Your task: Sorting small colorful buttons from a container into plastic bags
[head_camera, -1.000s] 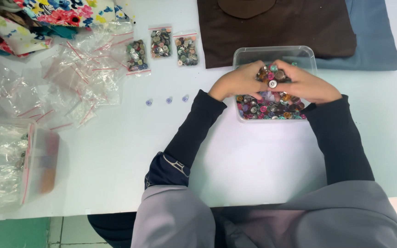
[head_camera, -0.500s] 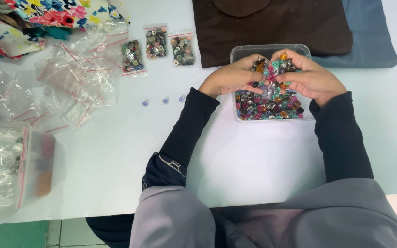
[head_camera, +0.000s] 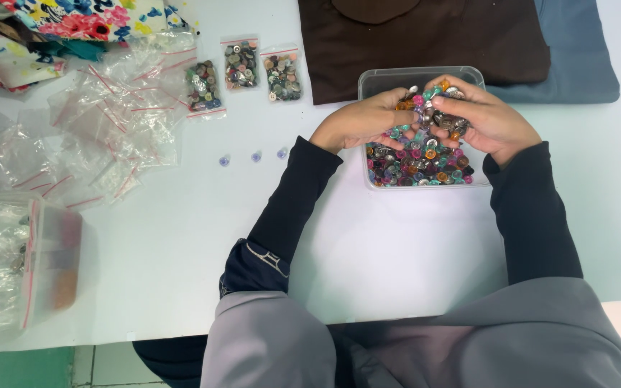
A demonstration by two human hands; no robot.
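A clear plastic tub (head_camera: pixel 468 75) on the white table holds a heap of coloured buttons (head_camera: pixel 417 162). My left hand (head_camera: pixel 362 119) and my right hand (head_camera: pixel 484 118) meet over the tub, both cupped around a raised handful of buttons (head_camera: pixel 433 108) between them. Dark sleeves cover both forearms. The far part of the tub is hidden behind my hands.
Three small bags of sorted buttons (head_camera: pixel 242 66) lie at the back. Three loose pale blue buttons (head_camera: pixel 255 156) sit left of the tub. Several empty zip bags (head_camera: pixel 113 118) spread at left, a clear box (head_camera: pixel 23 266) nearer. Brown cloth (head_camera: pixel 425 36), blue cloth (head_camera: pixel 576 50) and floral fabric (head_camera: pixel 73 18) lie beyond.
My hands have lifted a handful of buttons out of the heap and drawn it up together over the tub. The view has shifted slightly.
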